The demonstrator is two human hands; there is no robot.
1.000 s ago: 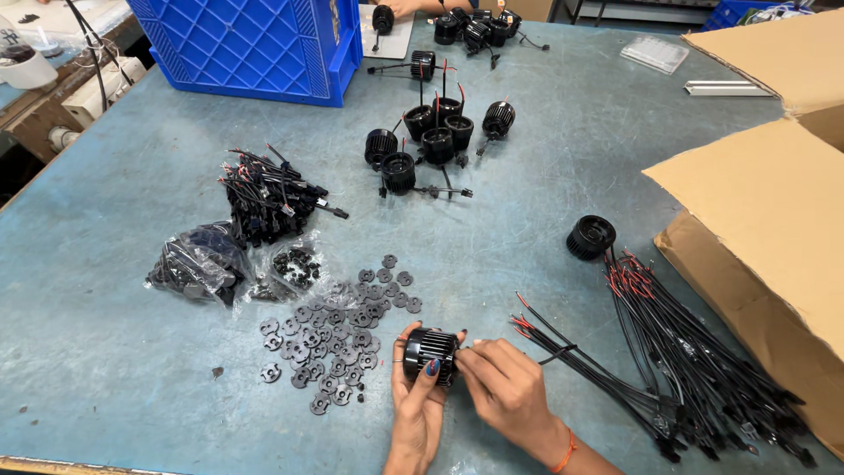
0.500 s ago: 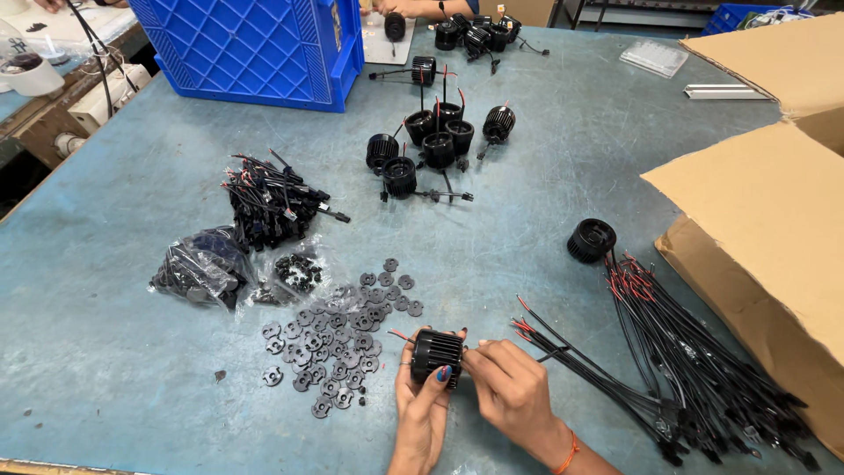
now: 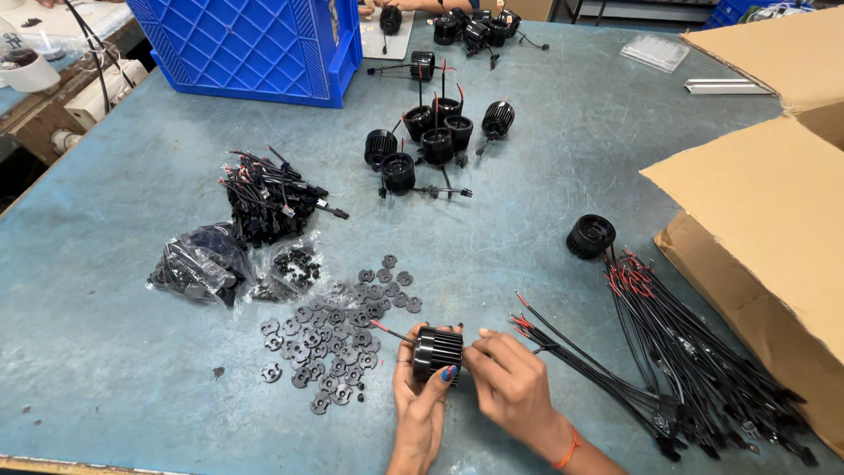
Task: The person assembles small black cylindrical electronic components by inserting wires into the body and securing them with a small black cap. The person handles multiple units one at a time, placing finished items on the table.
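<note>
Head view. Both forearms entered from the bottom edge, hands meeting low at centre of the blue-grey table (image 3: 545,202). Left hand (image 3: 420,406) was cupped upward, fingers curled closed around a black ribbed cylindrical housing (image 3: 438,349), thumb across its lower front. Right hand (image 3: 512,387) lay just beside it, fingers bent and pinched together, tips touching the housing's right side. A red-tipped wire (image 3: 389,331) stuck out leftward from the housing. Scattered black discs (image 3: 338,347) lay just left; a wire bundle (image 3: 677,361) lay right.
</note>
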